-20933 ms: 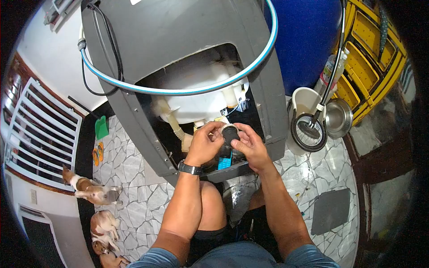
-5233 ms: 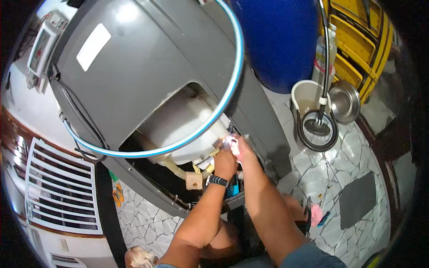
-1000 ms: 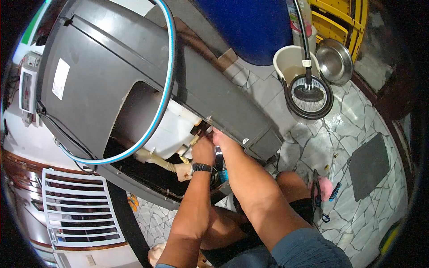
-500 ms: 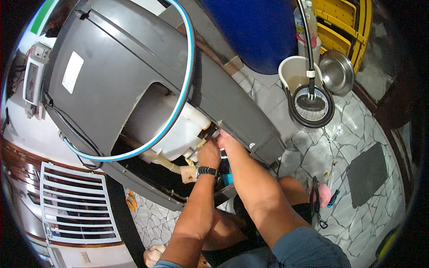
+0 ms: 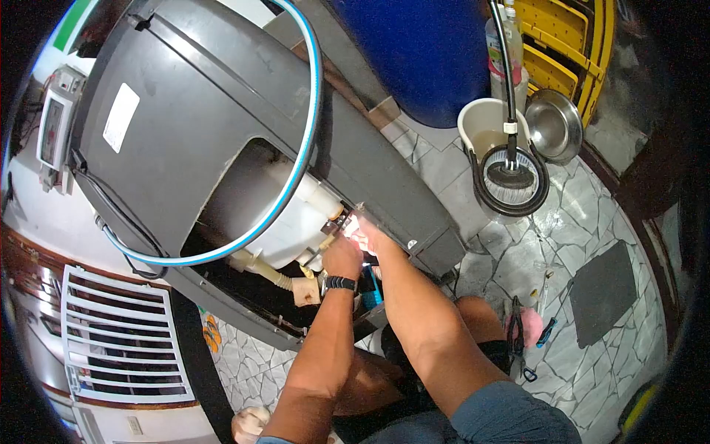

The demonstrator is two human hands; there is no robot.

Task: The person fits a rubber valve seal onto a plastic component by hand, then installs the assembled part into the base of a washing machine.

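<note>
A grey washing machine [image 5: 177, 118] lies tilted before me, with an opening in its casing that shows a white tub [image 5: 292, 229]. Both my hands reach into this opening, close together below a white cylindrical part [image 5: 318, 198]. My left hand [image 5: 342, 257], with a dark watch on the wrist, is closed in a fist; what it grips is hidden. Brightly lit, my right hand [image 5: 362, 235] has its fingers bent at a small dark metal part [image 5: 338, 220]; I cannot make out what they hold. A ribbed beige hose [image 5: 275, 277] runs left of my left hand.
A blue-striped hose [image 5: 314, 96] arches over the machine. Behind stand a blue drum [image 5: 429, 59], a bucket [image 5: 481, 118] with a brush [image 5: 510, 177], and a metal basin [image 5: 555, 126]. Pliers [image 5: 515, 329] and a grey mat [image 5: 605, 294] lie on the tiled floor to the right.
The view has shifted slightly. My right hand is lit more brightly and its fingers show more beside the metal part. My left hand stays closed in nearly the same place.
</note>
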